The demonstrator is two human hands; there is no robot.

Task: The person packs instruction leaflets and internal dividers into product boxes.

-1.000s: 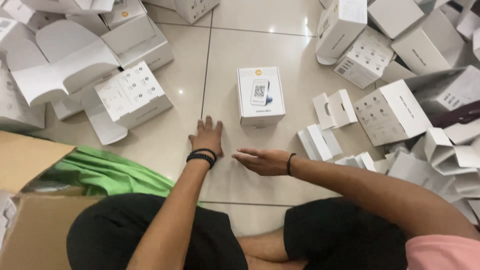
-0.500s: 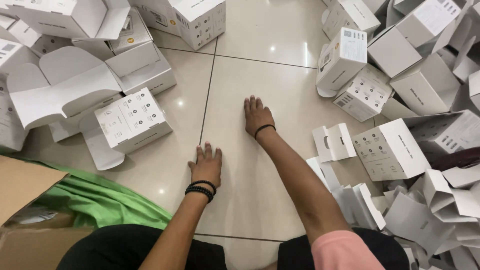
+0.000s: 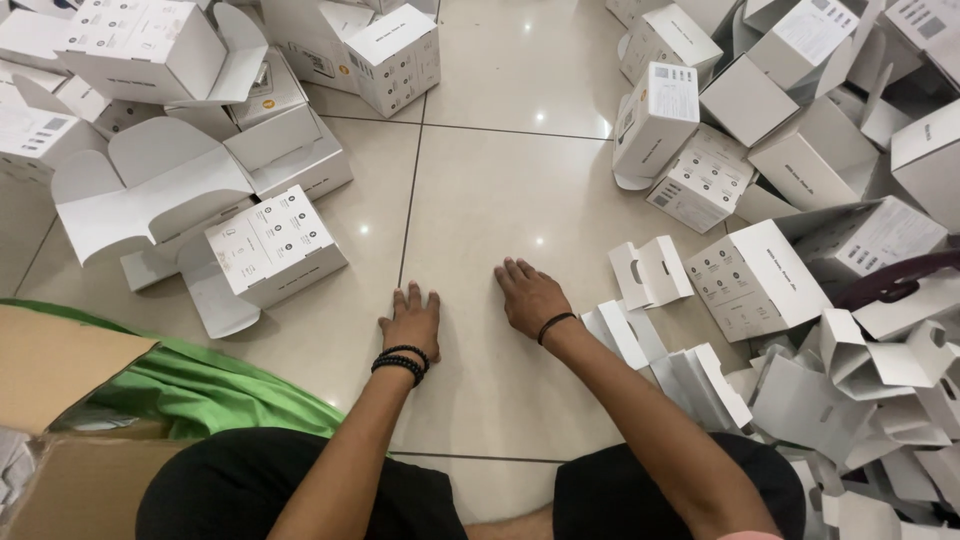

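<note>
Floor tiles [image 3: 520, 190] are all either hand is touching right now. The left hand [image 3: 412, 320] is flat on the tile, palm down, fingers spread a little, holding nothing, with dark bead bracelets [image 3: 400, 362] on the wrist. The right hand [image 3: 530, 297] sits just beside it, also palm down and empty, with a thin black band [image 3: 555, 324] around the wrist.

Closest box to the left hand is a white printed box [image 3: 275, 245] with its flap open, off to the left and not touching. Near the right hand there's a small folded cardboard insert [image 3: 652, 272], plus a heap of flat white inserts [image 3: 700, 385] by the forearm. More white boxes are piled up on both sides. A green cloth [image 3: 200, 385] lies beside a brown cardboard carton [image 3: 60, 365] at lower left.
</note>
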